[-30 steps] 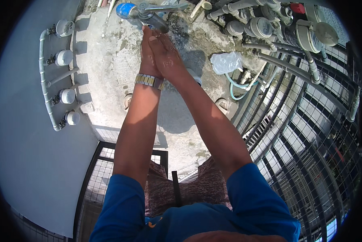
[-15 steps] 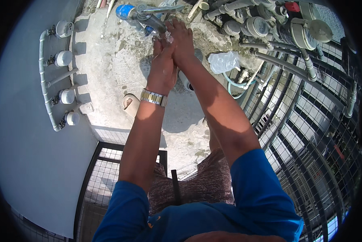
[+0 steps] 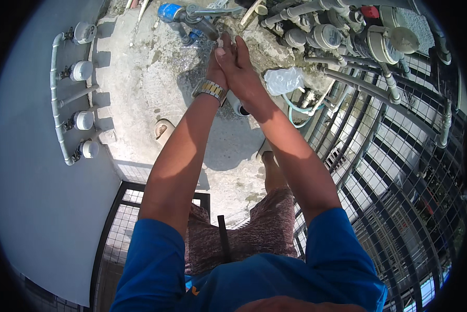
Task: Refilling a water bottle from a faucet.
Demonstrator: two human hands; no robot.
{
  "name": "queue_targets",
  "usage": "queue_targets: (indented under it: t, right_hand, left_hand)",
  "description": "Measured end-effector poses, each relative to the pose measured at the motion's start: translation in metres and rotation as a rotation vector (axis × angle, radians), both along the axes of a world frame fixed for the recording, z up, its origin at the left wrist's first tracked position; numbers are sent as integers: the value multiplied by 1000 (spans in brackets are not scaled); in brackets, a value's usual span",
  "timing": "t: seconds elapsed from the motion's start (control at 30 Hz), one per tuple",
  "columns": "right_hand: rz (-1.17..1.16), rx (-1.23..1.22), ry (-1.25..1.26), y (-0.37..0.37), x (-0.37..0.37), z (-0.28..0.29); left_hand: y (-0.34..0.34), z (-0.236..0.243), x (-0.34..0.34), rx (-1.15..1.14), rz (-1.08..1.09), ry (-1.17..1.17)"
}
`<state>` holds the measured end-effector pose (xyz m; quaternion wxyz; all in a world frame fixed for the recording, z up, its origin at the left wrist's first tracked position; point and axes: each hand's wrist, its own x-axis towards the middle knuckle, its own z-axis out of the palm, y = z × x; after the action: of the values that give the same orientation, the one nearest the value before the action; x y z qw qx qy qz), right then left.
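My left hand (image 3: 215, 70) and my right hand (image 3: 243, 77) are pressed against each other just below the metal tap spout (image 3: 207, 30). Water glistens at the fingers. The right hand lies over much of the left, with its fingers extended; the left one's fingers point up behind it, partly hidden. A metal wristwatch (image 3: 211, 90) is on my left wrist. The tap has a blue body (image 3: 169, 12) and a long lever (image 3: 218, 11). Beneath my hands, a pale cylindrical object (image 3: 238, 106) is partly hidden.
Round meters on piping line the left wall (image 3: 83, 120), with more meters (image 3: 327, 36) at upper right. A clear plastic bag (image 3: 284, 79) lies beside pale blue hoses (image 3: 290, 115). A beige sandal (image 3: 164, 130) is on the concrete. Metal grating (image 3: 379, 156) fills the right.
Both hands stay together under the spout but shift against each other: since half a second ago my left hand has risen and my right has moved slightly down and rightward.
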<state>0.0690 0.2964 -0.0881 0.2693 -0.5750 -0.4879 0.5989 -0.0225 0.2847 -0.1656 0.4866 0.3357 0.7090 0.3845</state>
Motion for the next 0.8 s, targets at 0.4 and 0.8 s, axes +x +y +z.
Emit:
queue_targets:
  t: [0.4,0.8]
  right_hand:
    - [572,374,-452,30,-17,0]
    - [229,495,-268,14,-32,-20]
  left_hand:
    - [-11,44,-27,208,-1136,1195]
    - [-10,53,-1,13,545,-1213]
